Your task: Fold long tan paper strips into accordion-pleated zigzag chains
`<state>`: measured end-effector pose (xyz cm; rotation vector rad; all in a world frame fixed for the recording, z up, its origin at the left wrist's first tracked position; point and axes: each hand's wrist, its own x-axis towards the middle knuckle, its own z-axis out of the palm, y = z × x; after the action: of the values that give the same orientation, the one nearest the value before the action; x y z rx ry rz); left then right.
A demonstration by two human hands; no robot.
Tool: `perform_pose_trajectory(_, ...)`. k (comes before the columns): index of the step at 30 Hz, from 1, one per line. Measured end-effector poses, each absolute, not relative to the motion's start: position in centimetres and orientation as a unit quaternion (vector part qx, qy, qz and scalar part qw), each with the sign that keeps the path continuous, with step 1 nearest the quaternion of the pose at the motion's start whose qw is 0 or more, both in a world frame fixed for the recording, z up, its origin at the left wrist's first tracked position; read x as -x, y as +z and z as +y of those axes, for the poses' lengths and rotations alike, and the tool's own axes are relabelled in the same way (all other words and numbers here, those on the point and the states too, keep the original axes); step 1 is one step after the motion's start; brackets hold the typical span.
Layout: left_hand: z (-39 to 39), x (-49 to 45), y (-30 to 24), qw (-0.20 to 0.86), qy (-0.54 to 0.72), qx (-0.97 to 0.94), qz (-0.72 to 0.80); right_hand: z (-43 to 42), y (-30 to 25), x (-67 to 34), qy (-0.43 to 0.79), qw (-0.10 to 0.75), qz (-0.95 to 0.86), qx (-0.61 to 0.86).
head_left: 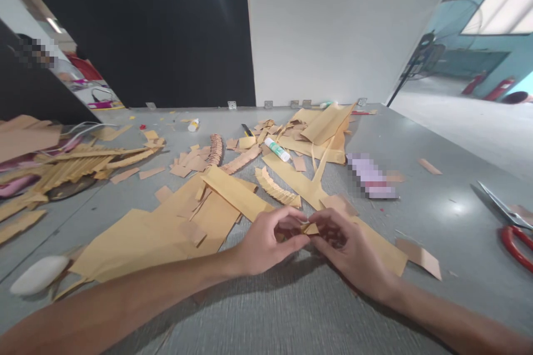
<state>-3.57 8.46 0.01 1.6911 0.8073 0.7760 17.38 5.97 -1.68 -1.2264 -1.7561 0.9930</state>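
Observation:
My left hand [268, 241] and my right hand [347, 247] meet low in the middle of the grey table [291, 310]. Both pinch a small folded piece of tan paper [310, 228] between thumb and fingertips. The hands rest over the edge of a large tan paper sheet [137, 241]. Just beyond them lie a row of folded paper pieces [277, 188] and a long tan strip [235, 191].
A glue stick [277, 150] lies among paper scraps at centre back. Red-handled scissors [514, 227] sit at the right edge. Cut strips are piled at the left [79, 166]. A white oval object [39, 274] lies at lower left. A wall rises behind the table.

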Motion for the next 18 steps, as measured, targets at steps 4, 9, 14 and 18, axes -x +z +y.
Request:
perform_pose_trajectory(4,8.69,3.49,-0.21,0.562,0.316,-0.675,0.358,5.76,-1.47,-17.32,0.402,0.375,-0.686,0.477)
perform_pose_trajectory(9,8.62,3.46,-0.37,0.567,0.322,-0.667,0.360,5.85,-1.36,-17.39,0.432,0.363,-0.675,0.475)
perform_pose_trajectory(14,8.83,3.44,-0.47,0.598,0.306,-0.648,0.359,6.09,-1.25,-17.26,0.437,0.366,-0.679,0.462)
perform_pose_trajectory(18,9.01,3.47,-0.51,0.618,0.292,-0.643,0.346,6.13,-1.14,-17.29,0.442,0.358,-0.670,0.477)
